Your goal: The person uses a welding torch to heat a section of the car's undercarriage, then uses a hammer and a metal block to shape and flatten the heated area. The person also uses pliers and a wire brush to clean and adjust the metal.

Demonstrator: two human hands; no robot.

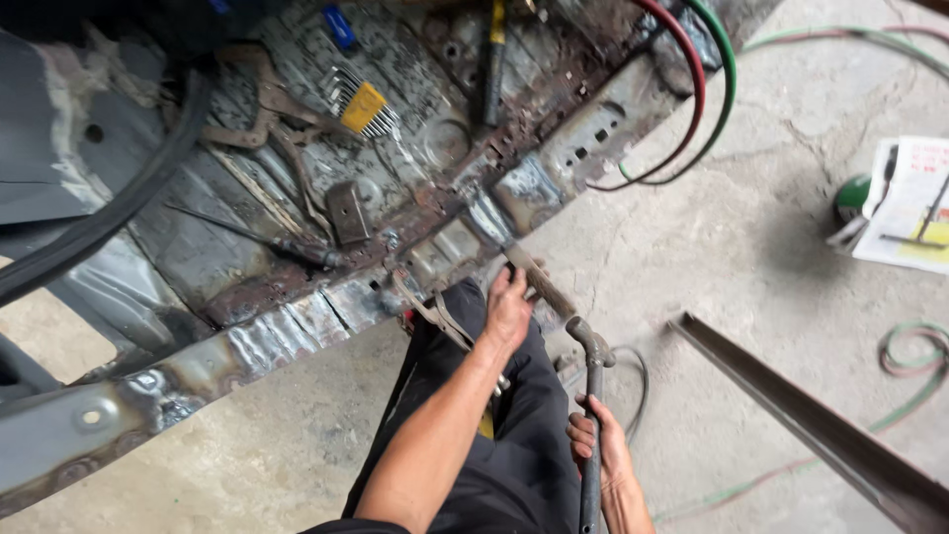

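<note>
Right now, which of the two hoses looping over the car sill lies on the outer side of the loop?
The green hose. It runs outside the red hose, which curves along just inside it.

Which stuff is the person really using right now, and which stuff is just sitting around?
In use:
- left hand gripping the metal bar at the rusty sill
- right hand holding the torch
- locking pliers beside the left hand

Lying about:
- hex key set
- red and green hoses
- paper sheet
- angle iron
</note>
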